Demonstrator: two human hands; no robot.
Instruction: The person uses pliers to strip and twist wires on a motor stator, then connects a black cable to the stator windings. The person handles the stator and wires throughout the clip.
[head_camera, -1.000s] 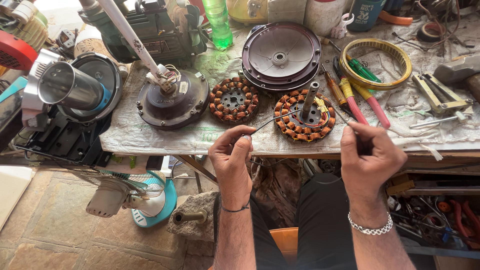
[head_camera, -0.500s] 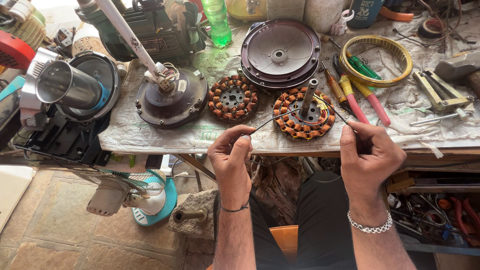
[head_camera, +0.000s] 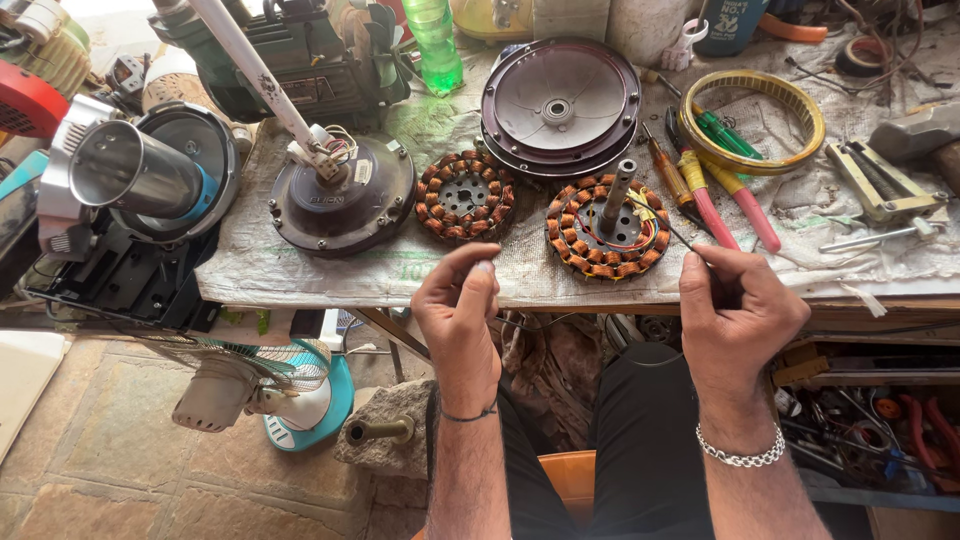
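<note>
Right hand (head_camera: 735, 305) pinches a thin wire (head_camera: 668, 225) leading to the copper-wound stator with shaft (head_camera: 606, 228) on the tabletop (head_camera: 300, 275). Left hand (head_camera: 462, 300), fingertips together, hovers at the tabletop edge. Beyond: second stator (head_camera: 466, 195), round motor covers (head_camera: 560, 105).

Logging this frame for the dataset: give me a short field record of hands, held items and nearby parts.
left hand: left hand, fingertips pinched, over bench edge
right hand: right hand gripping thin dark wire
nearest part: copper-wound round stator with upright metal shaft
beside it: second copper-wound stator without shaft
behind: dark round metal motor cover
surface: cloth-covered workbench
</note>
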